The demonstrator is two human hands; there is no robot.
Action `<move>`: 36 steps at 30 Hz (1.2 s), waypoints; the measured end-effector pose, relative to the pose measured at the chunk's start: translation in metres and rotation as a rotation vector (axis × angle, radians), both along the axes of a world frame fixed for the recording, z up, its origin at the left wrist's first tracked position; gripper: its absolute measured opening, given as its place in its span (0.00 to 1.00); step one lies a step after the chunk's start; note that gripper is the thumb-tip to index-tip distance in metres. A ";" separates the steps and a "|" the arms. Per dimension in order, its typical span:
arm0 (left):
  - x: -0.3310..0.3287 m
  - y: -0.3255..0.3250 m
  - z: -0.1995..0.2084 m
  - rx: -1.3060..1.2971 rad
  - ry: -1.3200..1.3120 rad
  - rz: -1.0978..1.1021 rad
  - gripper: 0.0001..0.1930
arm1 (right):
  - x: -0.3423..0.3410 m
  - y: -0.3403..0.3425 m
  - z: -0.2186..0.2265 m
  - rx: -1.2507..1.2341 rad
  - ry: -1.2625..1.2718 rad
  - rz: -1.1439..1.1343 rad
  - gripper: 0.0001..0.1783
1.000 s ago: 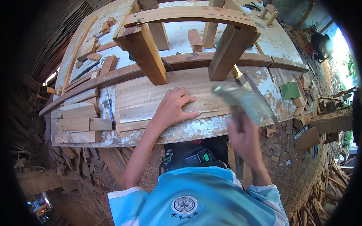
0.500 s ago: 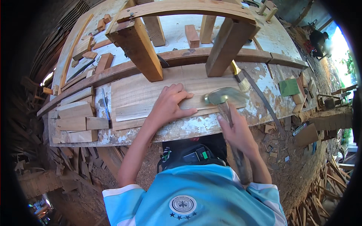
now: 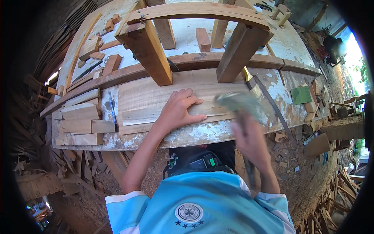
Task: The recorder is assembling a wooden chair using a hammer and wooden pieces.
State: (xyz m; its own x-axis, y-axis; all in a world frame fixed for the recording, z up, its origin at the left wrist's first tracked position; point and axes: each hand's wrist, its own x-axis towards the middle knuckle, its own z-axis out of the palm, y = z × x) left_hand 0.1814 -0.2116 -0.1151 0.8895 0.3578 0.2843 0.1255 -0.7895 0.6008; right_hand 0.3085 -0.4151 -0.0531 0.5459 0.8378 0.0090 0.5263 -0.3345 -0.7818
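My right hand (image 3: 252,142) is closed round the handle of a hammer (image 3: 236,100), whose metal head is smeared by motion over the right part of a flat wooden board (image 3: 142,95). My left hand (image 3: 177,108) presses on that board, thumb and index finger apart and the other fingers bent. Along the board's near side runs a thin, pale wood strip (image 3: 142,120), partly under my left hand. Just beyond, two legs of a wooden frame (image 3: 198,9) stand at the board's far edge. Whether a nail is under the hammer cannot be seen.
Wood offcuts (image 3: 80,113) and a blue pen (image 3: 111,104) lie left on the worn bench (image 3: 187,134). To the right are a brush (image 3: 252,84), a long dark metal strip (image 3: 274,103) and a green sandpaper piece (image 3: 300,95). A long beam (image 3: 191,60) crosses behind the board.
The hammer and my right hand have shifted slightly right and are more blurred. My left hand stays at the same place on the board. The whole view has tilted a little.
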 end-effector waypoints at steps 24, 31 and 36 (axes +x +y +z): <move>-0.003 0.002 -0.003 -0.018 0.027 0.006 0.22 | -0.005 -0.004 0.030 0.241 -0.115 0.116 0.20; -0.004 0.003 -0.008 -0.029 0.032 -0.011 0.22 | 0.000 0.003 0.029 -0.069 -0.072 0.150 0.23; -0.001 0.003 -0.003 -0.023 0.036 0.003 0.22 | -0.003 0.001 0.022 0.245 -0.210 0.101 0.14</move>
